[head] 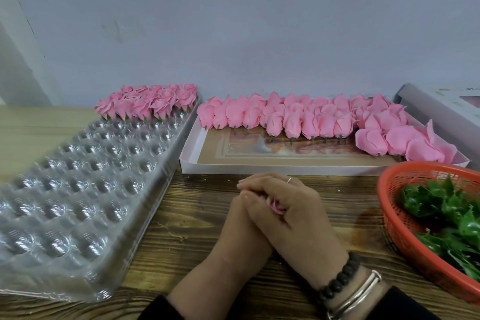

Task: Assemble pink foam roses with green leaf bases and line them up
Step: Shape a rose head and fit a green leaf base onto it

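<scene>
Both hands cupped round one pink rose

The right hand (291,205) overlaps the left hand (244,218), fingers curled on the rose (277,207); only a petal sliver shows between them, its base hidden.

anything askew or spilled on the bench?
Nothing spilled. In the cardboard tray the unfinished roses' neat row breaks up at the right end, where they lie tumbled with petals splayed. Finished roses sit tidily in the plastic tray.
</scene>
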